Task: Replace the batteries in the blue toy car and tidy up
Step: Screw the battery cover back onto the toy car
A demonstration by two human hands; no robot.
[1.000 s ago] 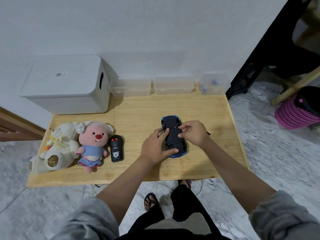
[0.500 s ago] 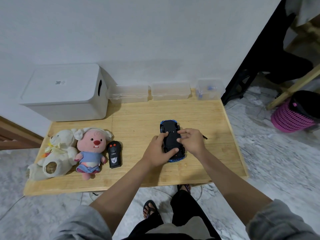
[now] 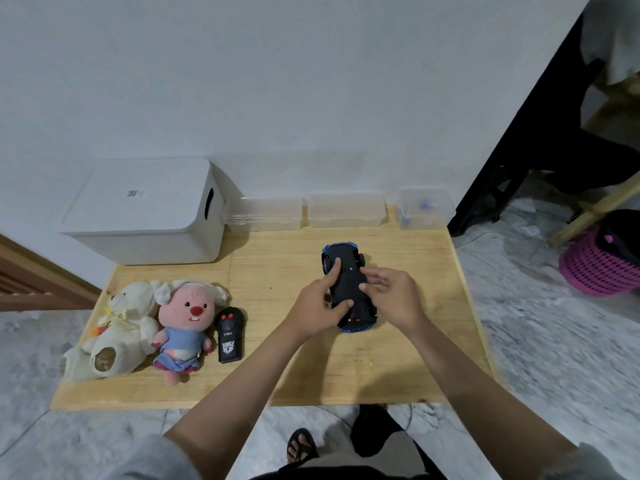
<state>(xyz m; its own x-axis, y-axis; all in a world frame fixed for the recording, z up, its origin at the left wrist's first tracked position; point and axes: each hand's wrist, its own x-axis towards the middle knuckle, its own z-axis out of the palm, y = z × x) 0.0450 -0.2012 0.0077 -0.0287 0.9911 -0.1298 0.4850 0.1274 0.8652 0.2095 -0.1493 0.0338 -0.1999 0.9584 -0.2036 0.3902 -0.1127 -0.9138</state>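
- Car belly-up on the table, pinned between both hands, black underside facing the camera.
- Long axis running away from the body, tilted slightly to the left at the far end; blue trim peeking out at both ends.
- Left hand wrapped on the car's left flank: thumb across the near end, forefinger stretched up the underside toward the far wheels. Gripping, clearly.
- Right hand on the right flank, fingers loosely curled, tips touching the middle of the chassis (probably at the battery hatch; hatch itself too dark to make out). Resting rather than clamping.
- Both hands equally near; right fingertips better placed for prying, left for bracing.
- Remote and two plush toys well off to the left of the left hand; clear boxes beyond the car, against the wall.
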